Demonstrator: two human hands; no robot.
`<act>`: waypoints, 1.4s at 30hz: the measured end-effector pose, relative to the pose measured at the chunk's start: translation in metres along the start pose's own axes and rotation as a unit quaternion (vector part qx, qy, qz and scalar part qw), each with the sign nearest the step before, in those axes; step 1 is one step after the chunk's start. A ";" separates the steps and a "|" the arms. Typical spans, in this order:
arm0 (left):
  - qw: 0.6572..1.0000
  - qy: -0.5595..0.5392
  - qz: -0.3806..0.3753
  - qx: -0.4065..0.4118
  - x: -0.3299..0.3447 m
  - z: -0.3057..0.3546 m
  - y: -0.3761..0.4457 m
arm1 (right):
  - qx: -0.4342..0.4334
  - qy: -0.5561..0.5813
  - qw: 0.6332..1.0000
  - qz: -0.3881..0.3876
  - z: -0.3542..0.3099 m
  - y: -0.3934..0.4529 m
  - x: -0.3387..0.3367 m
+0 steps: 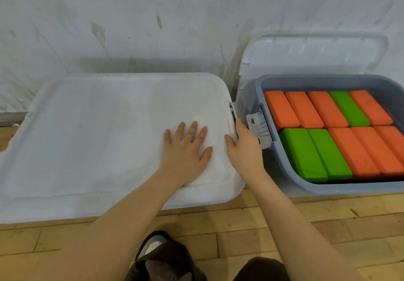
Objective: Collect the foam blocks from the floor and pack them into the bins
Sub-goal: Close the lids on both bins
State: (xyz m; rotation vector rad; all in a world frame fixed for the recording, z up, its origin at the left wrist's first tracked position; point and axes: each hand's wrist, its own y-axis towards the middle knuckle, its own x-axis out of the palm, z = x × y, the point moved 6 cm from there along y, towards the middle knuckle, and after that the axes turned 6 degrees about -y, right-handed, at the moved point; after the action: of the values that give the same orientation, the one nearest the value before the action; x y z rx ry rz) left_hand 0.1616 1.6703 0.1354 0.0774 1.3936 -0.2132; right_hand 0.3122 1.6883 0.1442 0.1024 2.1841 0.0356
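Note:
A bin on the left is covered by its white lid (pixel 98 132). My left hand (pixel 185 147) lies flat on the lid's right part, fingers spread. My right hand (pixel 242 147) is at the lid's right edge, its fingers curled over the side by the latch (pixel 232 111), thumb on top. To the right stands an uncovered grey bin (pixel 290 178) packed with orange foam blocks (pixel 354 149) and green foam blocks (pixel 314 154) in two rows. That bin's white latch (pixel 260 127) sticks out just beside my right hand.
The grey bin's white lid (pixel 306 55) leans against the stained white wall (pixel 153 18) behind it. Both bins sit on a wooden plank floor (pixel 240 226). My knees and one shoe (pixel 153 245) show at the bottom edge.

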 end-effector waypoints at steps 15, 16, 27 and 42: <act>0.998 -0.046 -0.007 0.045 -0.018 -0.014 -0.003 | -0.027 -0.146 0.989 0.017 -0.023 -0.011 -0.008; 0.997 -0.061 0.010 0.048 -0.025 -0.019 -0.006 | -0.028 -0.161 0.986 0.016 -0.027 -0.015 -0.008; 0.982 -0.110 0.136 -0.068 -0.101 -0.196 -0.070 | -0.169 -0.130 0.977 0.007 -0.205 -0.028 0.079; 0.932 -0.248 -0.031 -0.263 -0.054 -0.396 -0.109 | -0.250 -0.163 0.953 -0.060 -0.346 -0.011 0.231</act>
State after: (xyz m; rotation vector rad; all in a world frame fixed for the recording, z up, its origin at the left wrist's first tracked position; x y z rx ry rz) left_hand -0.2512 1.6399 0.1256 -0.4410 0.9091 0.0933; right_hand -0.1033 1.7017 0.1552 -0.2929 1.7880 0.4677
